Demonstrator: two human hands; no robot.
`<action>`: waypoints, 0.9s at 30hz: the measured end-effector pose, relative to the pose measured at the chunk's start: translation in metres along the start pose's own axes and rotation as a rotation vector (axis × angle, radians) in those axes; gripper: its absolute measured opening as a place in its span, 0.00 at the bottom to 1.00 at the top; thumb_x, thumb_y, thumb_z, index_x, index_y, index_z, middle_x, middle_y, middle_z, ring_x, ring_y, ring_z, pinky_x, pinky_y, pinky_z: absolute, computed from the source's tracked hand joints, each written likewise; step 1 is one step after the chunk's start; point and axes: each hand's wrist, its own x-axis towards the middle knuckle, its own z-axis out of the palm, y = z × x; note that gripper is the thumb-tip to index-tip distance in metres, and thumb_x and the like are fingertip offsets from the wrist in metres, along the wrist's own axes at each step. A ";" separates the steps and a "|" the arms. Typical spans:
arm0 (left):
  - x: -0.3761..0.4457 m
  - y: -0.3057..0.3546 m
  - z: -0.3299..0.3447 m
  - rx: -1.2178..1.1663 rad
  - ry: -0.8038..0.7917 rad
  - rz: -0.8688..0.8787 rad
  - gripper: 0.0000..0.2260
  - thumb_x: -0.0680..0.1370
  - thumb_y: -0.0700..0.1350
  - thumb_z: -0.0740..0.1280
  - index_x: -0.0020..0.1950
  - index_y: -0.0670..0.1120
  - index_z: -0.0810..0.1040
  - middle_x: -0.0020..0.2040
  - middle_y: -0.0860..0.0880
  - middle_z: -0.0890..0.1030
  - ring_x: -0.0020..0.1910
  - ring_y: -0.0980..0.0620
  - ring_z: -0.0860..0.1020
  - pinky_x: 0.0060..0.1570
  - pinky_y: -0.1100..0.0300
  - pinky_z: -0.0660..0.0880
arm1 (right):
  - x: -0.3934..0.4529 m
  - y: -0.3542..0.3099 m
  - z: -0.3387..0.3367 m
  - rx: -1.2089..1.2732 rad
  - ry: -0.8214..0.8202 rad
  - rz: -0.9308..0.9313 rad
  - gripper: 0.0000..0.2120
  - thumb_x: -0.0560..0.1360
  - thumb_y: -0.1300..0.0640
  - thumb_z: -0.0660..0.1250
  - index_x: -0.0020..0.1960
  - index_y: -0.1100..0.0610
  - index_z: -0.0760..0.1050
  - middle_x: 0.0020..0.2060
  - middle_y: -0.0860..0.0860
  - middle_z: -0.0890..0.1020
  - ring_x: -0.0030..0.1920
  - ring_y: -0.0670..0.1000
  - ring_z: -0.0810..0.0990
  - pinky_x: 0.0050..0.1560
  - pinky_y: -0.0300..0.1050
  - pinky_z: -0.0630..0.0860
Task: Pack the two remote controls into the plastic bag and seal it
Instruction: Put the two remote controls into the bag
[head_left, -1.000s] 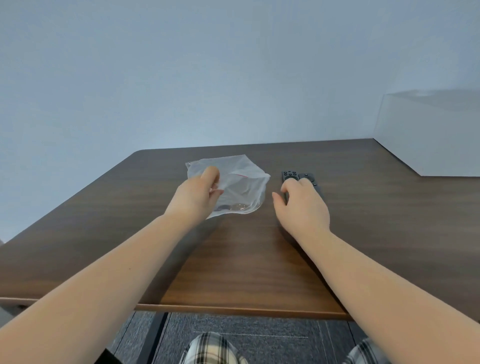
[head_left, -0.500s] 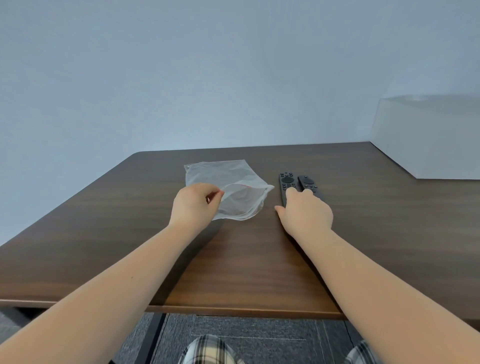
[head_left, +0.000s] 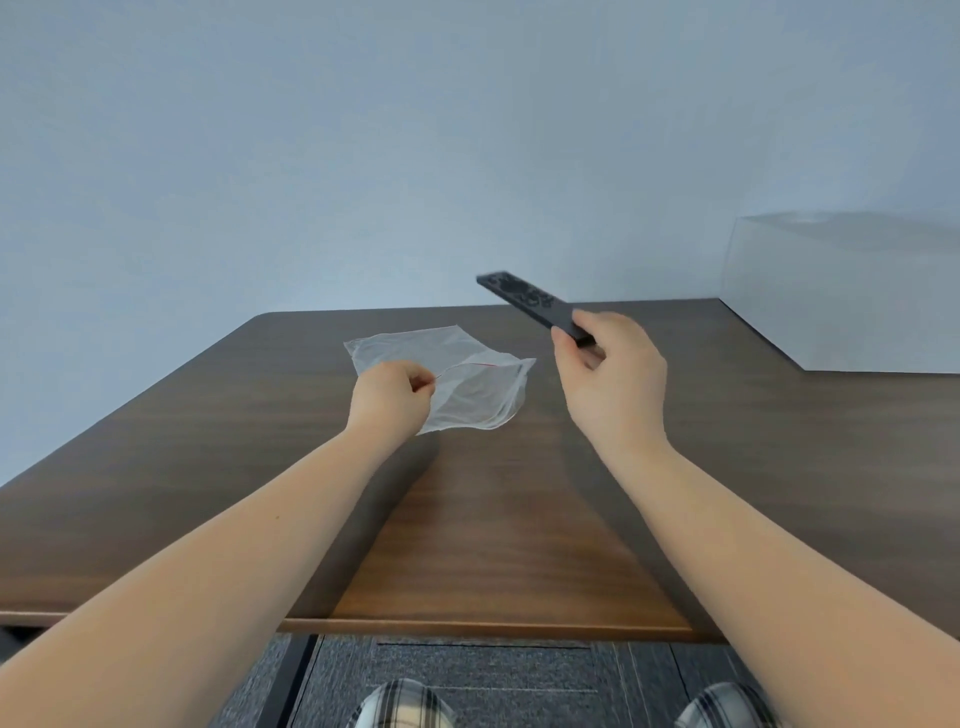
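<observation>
Your right hand is holding a black remote control up off the wooden table, fingers and thumb pinching its near end, so its long axis is running from your grip up and away to the left, buttoned face upward. You may be gripping both remotes stacked together, since no second one is showing on the table, but the blur is making that hard to tell.

Your left hand is pinching the near left corner of the clear zip bag, thumb and forefinger pressed together on the plastic just beside the red seal line. The bag is lying mostly flat on the table, its mouth running from your left fingertips rightward toward the bag's right corner.

The relation that matters: the bag's mouth is sitting below and to the left of the remote's far tip, between your two hands. The remote is pointing past the opening rather than into it, so you are likely needing to tip its far end downward and leftward while your left hand is lifting the upper lip.
</observation>
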 end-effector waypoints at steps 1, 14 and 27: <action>0.000 0.001 0.000 -0.012 0.010 -0.010 0.09 0.75 0.41 0.63 0.49 0.44 0.82 0.49 0.46 0.84 0.50 0.47 0.79 0.45 0.62 0.68 | 0.000 -0.008 -0.005 0.074 0.016 -0.001 0.08 0.75 0.59 0.68 0.51 0.61 0.80 0.42 0.51 0.80 0.40 0.47 0.77 0.45 0.34 0.74; -0.009 0.007 -0.007 -0.208 0.169 0.004 0.06 0.75 0.43 0.65 0.42 0.47 0.82 0.38 0.52 0.81 0.41 0.52 0.77 0.43 0.63 0.67 | -0.048 -0.006 0.002 -0.072 -0.304 -0.144 0.08 0.73 0.57 0.68 0.49 0.60 0.81 0.42 0.54 0.81 0.43 0.54 0.79 0.45 0.52 0.79; -0.020 0.021 -0.001 -0.267 0.082 0.058 0.05 0.74 0.45 0.67 0.42 0.48 0.83 0.34 0.57 0.80 0.38 0.57 0.78 0.38 0.70 0.70 | -0.031 -0.002 0.070 -0.347 -0.716 -0.100 0.13 0.76 0.50 0.65 0.49 0.61 0.73 0.42 0.53 0.67 0.40 0.54 0.68 0.39 0.47 0.66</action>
